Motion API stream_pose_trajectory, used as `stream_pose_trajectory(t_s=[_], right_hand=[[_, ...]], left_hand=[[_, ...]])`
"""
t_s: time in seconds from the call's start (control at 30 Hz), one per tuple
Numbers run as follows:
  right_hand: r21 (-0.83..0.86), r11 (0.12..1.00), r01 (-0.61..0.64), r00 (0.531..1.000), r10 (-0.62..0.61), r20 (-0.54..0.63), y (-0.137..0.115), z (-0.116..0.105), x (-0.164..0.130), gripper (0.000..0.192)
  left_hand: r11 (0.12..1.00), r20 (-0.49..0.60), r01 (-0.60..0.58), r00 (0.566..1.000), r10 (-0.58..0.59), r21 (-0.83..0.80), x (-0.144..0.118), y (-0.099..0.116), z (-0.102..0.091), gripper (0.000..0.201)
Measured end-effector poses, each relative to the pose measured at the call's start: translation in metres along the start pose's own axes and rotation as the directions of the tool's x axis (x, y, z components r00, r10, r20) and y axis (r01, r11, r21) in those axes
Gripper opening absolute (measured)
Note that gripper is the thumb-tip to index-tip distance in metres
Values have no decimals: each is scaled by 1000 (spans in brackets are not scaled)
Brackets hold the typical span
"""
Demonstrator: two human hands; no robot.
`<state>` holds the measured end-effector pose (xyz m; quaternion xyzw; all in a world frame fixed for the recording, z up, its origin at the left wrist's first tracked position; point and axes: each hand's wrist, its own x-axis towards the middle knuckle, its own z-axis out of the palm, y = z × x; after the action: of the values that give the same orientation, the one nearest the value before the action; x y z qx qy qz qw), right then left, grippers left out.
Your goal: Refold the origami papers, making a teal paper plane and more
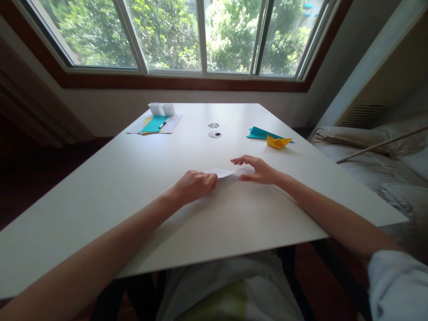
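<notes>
A small piece of white paper (pixel 224 172) sits between my two hands, low over the middle of the table. My left hand (pixel 197 185) is closed on its left end, thumb and fingers pinched together. At the paper's right end, my right hand (pixel 256 170) has its thumb and fingers spread apart around the tip, and I see no grip there. Part of the paper is hidden behind my left fingers, so its full shape cannot be made out.
On the white table (pixel 167 160), a yellow paper boat (pixel 279 142) and a teal folded paper plane (pixel 262 133) lie at right. Back left are teal sheets (pixel 154 124), a pen (pixel 164 123) and white folded boxes (pixel 162 109). Two round cable holes (pixel 215 134) lie mid-table.
</notes>
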<state>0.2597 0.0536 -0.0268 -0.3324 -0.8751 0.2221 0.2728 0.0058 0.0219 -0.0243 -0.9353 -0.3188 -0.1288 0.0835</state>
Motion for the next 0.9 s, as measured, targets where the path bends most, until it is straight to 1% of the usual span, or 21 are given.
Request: stream_pose_trajectory(t_s=[0.07,0.1,0.13,0.17,0.2,0.23,0.27,0.3,0.33,0.4,0.43,0.47,0.5,0.53,0.57,0.63,0.7,0.73,0.83,0.9], right_hand=[[213,973,-92,994,102,-38,1,5,2,79],[333,932,-141,984,168,-53,-1,9,3,89],[458,870,-182,972,229,-49,-4,13,4,96],[570,794,-213,960,279,-30,-10,17,6,98],[654,718,-237,955,295,22,-16,21,8,95],[711,656,-253,955,285,76,-23,24,9,92],[749,605,-268,955,268,125,-30,26,10,87],[773,570,-277,953,267,144,-36,27,10,80],[784,551,-287,948,279,150,-40,28,10,75],[790,534,-301,936,325,137,-44,28,10,71],[791,528,-309,926,357,124,-44,27,9,72],[792,520,-319,914,391,111,-42,27,9,74],[793,512,-330,899,426,99,-40,26,9,76],[790,508,-343,884,459,88,-38,26,8,77],[782,511,-356,871,486,79,-35,26,8,77],[754,534,-383,854,515,70,-31,25,9,74],[723,566,-397,856,513,68,-28,25,10,69],[712,578,-399,859,506,72,-27,24,10,66],[698,594,-400,872,481,91,-23,23,11,61],[695,601,-395,880,464,99,-20,23,11,57]], left_hand=[[985,-93,117,987,-130,-127,2,1,-7,21],[956,-141,190,964,-225,-224,3,2,-10,22],[904,-173,263,927,-334,-337,5,5,-13,25],[826,-181,320,878,-442,-464,7,8,-16,30],[726,-167,353,827,-537,-590,9,11,-17,33],[616,-131,364,781,-611,-699,11,15,-18,35],[502,-79,358,749,-658,-787,13,18,-17,35],[389,-24,342,725,-689,-855,14,20,-16,35],[276,32,315,710,-703,-908,15,22,-15,35],[63,147,265,698,-701,-962,16,24,-11,33],[-25,200,252,700,-685,-967,16,24,-10,30],[-90,246,252,705,-665,-964,16,24,-8,26],[-129,283,264,711,-643,-956,15,23,-7,22],[-140,305,281,720,-624,-949,15,23,-6,20],[-131,315,300,726,-612,-945,15,22,-6,20],[-77,303,326,729,-614,-942,14,20,-4,23],[-7,265,334,734,-625,-942,14,18,-4,28],[28,244,332,745,-621,-943,13,17,-4,30],[132,188,312,805,-563,-941,12,16,-4,27],[183,174,307,839,-515,-934,12,16,-4,23]])
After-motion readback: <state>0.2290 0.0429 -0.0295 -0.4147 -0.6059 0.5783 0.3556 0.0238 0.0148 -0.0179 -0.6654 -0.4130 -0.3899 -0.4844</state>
